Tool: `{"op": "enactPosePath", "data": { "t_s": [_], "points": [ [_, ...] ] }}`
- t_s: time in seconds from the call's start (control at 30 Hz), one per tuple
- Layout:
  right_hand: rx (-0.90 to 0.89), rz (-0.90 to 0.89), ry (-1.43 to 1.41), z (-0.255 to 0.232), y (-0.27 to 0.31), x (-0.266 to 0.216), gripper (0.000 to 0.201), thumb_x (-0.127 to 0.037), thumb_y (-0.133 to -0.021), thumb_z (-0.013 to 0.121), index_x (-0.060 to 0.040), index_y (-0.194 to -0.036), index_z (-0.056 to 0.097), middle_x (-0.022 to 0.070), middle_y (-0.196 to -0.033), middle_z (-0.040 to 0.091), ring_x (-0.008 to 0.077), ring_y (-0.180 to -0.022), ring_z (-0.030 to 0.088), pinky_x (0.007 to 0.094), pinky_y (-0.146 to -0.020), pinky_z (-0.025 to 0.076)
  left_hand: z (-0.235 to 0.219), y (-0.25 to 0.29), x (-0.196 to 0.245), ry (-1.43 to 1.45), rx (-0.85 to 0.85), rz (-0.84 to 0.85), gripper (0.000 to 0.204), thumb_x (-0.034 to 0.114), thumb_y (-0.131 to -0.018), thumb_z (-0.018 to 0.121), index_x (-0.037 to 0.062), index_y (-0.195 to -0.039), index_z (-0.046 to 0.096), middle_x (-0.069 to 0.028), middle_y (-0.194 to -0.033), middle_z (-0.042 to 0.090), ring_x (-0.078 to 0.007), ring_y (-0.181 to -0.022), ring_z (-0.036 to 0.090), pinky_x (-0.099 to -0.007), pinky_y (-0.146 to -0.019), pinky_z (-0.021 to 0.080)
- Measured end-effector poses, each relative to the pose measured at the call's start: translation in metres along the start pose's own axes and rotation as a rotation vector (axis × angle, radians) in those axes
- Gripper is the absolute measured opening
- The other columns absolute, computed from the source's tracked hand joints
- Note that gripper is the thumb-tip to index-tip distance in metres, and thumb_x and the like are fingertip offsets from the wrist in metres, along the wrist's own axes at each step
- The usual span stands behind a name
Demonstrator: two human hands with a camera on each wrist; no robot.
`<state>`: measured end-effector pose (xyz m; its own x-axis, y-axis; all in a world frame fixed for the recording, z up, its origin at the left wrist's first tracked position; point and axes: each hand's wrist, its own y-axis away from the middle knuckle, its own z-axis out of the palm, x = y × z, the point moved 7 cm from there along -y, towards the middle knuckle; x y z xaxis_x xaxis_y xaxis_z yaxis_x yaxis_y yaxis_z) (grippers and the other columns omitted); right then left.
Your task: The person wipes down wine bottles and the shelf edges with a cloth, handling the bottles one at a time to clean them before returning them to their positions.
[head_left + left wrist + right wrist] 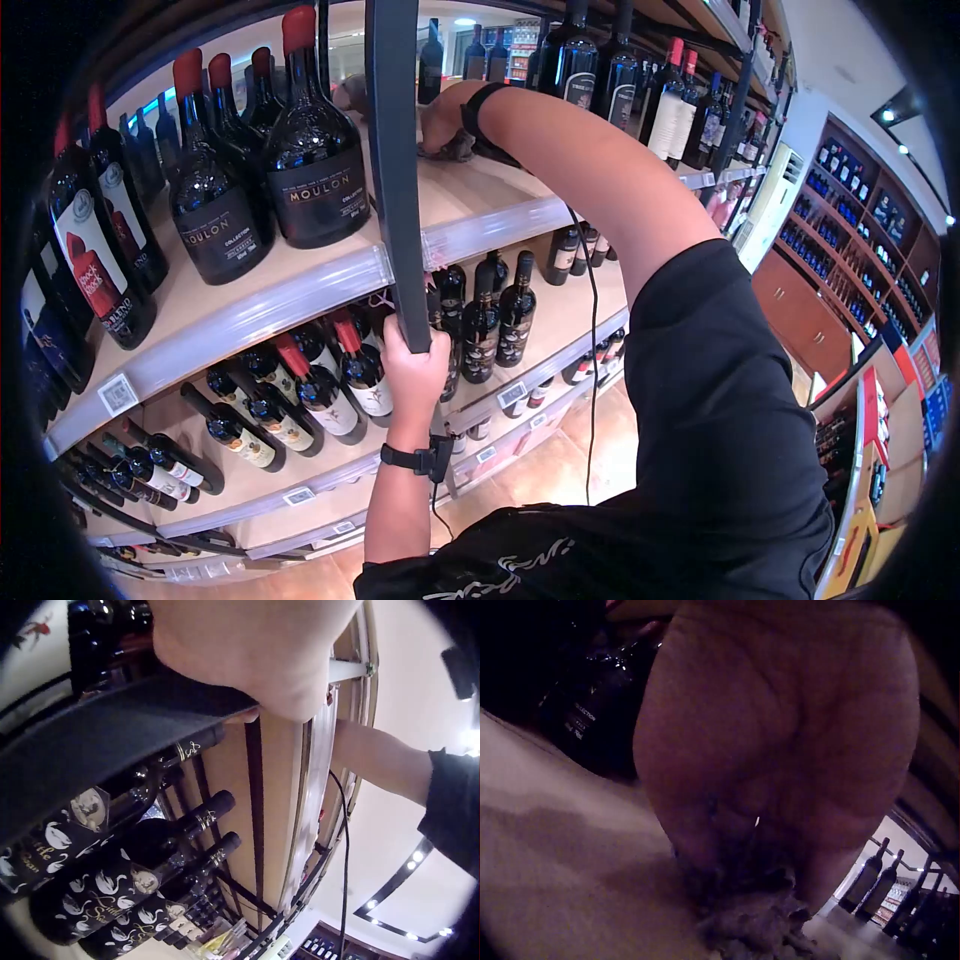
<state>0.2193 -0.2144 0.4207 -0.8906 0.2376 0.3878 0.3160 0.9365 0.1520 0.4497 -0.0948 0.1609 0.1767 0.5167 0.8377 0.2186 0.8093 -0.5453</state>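
In the head view the left hand (415, 368) grips the lower end of a dark upright post (395, 180) at the shelf front. The left wrist view has that hand (247, 652) large at the top, against the dark post (112, 731). Behind the post, the right hand (440, 122) reaches over the upper shelf (500, 200) with a crumpled grey cloth (455, 150) under its fingers. The right wrist view, dim, shows the palm (772, 735) with curled fingers around the bunched cloth (761, 922) on the shelf board (570, 855).
Large dark bottles (320, 180) with red tops stand left of the post, and more bottles (570, 70) stand right of the right arm. Lower shelves hold rows of bottles (480, 335). A thin black cable (595, 350) hangs below the right arm.
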Motion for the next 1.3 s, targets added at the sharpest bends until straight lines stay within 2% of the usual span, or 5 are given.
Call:
{"op": "enactPosePath", "data": {
  "t_s": [0.17, 0.27, 0.47, 0.73, 1.3],
  "points": [
    [-0.031, 0.013, 0.021, 0.003, 0.028, 0.000, 0.051, -0.044, -0.092, 0.062, -0.0133, -0.131, 0.073, 0.0105, -0.129, 0.072, 0.0286, -0.115, 0.068, 0.0463, -0.098, 0.051, 0.000, 0.000, 0.003, -0.027, 0.007, 0.028, 0.026, 0.007, -0.084, 0.070, 0.0020, -0.106, 0.056, -0.0069, -0.077, 0.063, -0.0182, -0.069, 0.062, -0.0353, -0.069, 0.053],
    [-0.103, -0.221, 0.164, 0.037, -0.055, 0.033, 0.052, -0.042, -0.093, 0.060, -0.0113, -0.133, 0.071, 0.0111, -0.134, 0.070, 0.0305, -0.119, 0.066, 0.0472, -0.099, 0.051, 0.000, 0.000, 0.004, -0.034, 0.018, 0.046, 0.025, 0.007, -0.087, 0.069, 0.0017, -0.108, 0.056, -0.0019, -0.077, 0.061, -0.0100, -0.069, 0.057, -0.0302, -0.067, 0.051],
    [-0.033, -0.080, -0.062, 0.015, 0.071, -0.006, 0.051, -0.038, -0.096, 0.055, -0.0037, -0.131, 0.070, 0.0147, -0.135, 0.069, 0.0326, -0.118, 0.067, 0.0475, -0.100, 0.051, 0.000, 0.000, 0.002, -0.036, 0.017, 0.036, 0.027, 0.009, -0.087, 0.069, 0.0012, -0.108, 0.056, -0.0021, -0.078, 0.062, -0.0102, -0.069, 0.057, -0.0308, -0.068, 0.052],
    [0.001, -0.161, -0.096, 0.024, 0.115, -0.009, 0.040, -0.019, -0.095, 0.049, 0.0051, -0.118, 0.070, 0.0172, -0.121, 0.071, 0.0314, -0.104, 0.068, 0.0427, -0.081, 0.058, 0.000, 0.002, 0.007, -0.072, 0.023, -0.011, 0.026, 0.011, -0.086, 0.069, 0.0017, -0.106, 0.056, -0.0057, -0.079, 0.064, -0.0149, -0.072, 0.062, -0.0344, -0.073, 0.054],
    [0.139, -0.234, -0.320, 0.039, 0.161, -0.006, 0.050, -0.014, -0.089, 0.057, -0.0068, -0.137, 0.067, 0.0164, -0.125, 0.072, 0.0300, -0.112, 0.068, 0.0398, -0.095, 0.054, 0.000, 0.002, 0.012, -0.076, 0.019, 0.041, 0.023, 0.010, -0.088, 0.068, 0.0015, -0.104, 0.055, -0.0060, -0.078, 0.063, -0.0145, -0.071, 0.060, -0.0333, -0.071, 0.053]
  ]
}}
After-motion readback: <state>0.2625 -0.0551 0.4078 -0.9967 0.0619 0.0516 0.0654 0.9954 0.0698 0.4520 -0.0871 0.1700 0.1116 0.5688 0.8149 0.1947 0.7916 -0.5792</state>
